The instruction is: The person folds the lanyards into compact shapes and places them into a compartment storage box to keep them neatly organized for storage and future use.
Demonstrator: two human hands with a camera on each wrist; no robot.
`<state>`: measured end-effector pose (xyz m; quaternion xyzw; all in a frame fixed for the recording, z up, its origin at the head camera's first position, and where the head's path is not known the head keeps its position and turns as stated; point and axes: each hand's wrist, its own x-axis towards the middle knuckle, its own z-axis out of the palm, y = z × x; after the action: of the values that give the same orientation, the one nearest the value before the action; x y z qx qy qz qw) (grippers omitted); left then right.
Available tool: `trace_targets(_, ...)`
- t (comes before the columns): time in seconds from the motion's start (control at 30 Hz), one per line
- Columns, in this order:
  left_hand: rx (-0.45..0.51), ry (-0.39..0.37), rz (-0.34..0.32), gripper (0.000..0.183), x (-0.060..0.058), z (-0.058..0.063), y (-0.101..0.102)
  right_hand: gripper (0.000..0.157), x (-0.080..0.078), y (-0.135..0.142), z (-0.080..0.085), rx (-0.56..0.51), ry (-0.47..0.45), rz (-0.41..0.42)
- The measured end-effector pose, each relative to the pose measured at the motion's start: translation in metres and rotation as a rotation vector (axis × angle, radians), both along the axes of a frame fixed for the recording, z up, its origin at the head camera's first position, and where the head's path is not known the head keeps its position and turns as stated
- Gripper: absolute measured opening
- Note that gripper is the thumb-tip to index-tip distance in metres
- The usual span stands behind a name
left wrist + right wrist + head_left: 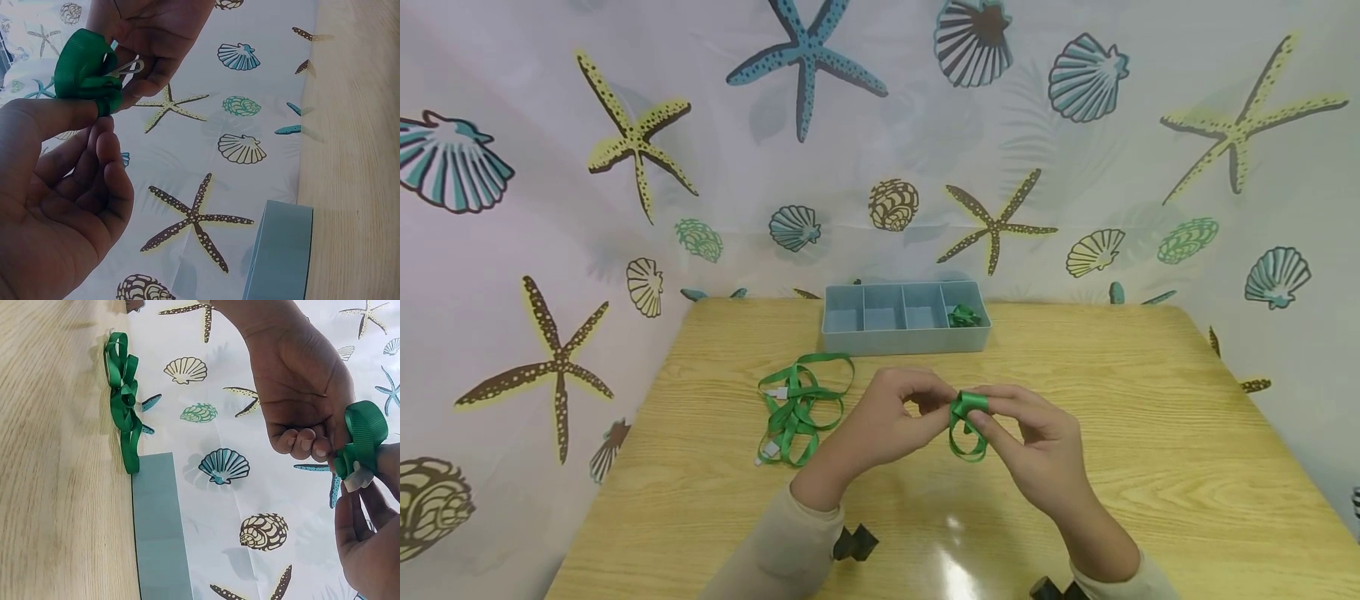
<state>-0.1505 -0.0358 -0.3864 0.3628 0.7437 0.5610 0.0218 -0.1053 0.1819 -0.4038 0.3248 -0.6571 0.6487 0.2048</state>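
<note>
Both hands meet over the middle of the table on a green ribbon lanyard (973,402), folded into a small bundle with a loop hanging below. My left hand (898,421) pinches its left side between thumb and fingers. From the right, my right hand (1037,442) grips the bundle, its thumb against the ribbon. A metal clip (132,67) sticks out of the coil in the left wrist view. The right wrist view shows a pale plastic piece (359,477) at the bundle's lower end.
Left of the hands, more green lanyards (801,410) with white connectors lie in loose loops. Behind stands a blue-grey divided box (902,342), with a green ribbon bundle (964,316) in its right-hand compartment. A shell-and-starfish patterned cloth (850,183) surrounds the wooden table (1187,433).
</note>
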Motion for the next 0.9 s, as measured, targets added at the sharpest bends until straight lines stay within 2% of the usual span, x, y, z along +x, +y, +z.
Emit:
trace_targets(0.33, -0.029, 0.002, -0.012, 0.018, 0.0, -0.002, 0.0, 0.031, -0.004, 0.002, -0.005, 0.0, -0.035, -0.02)
trace_targets(0.7, -0.089, -0.015, -0.075, 0.014, -0.007, -0.004, -0.005, 0.025, -0.004, 0.004, -0.007, 0.004, -0.072, -0.042)
trace_targets(0.9, -0.103, -0.05, -0.045, 0.017, -0.016, -0.007, -0.015, 0.024, -0.003, 0.004, -0.007, 0.007, -0.084, -0.047)
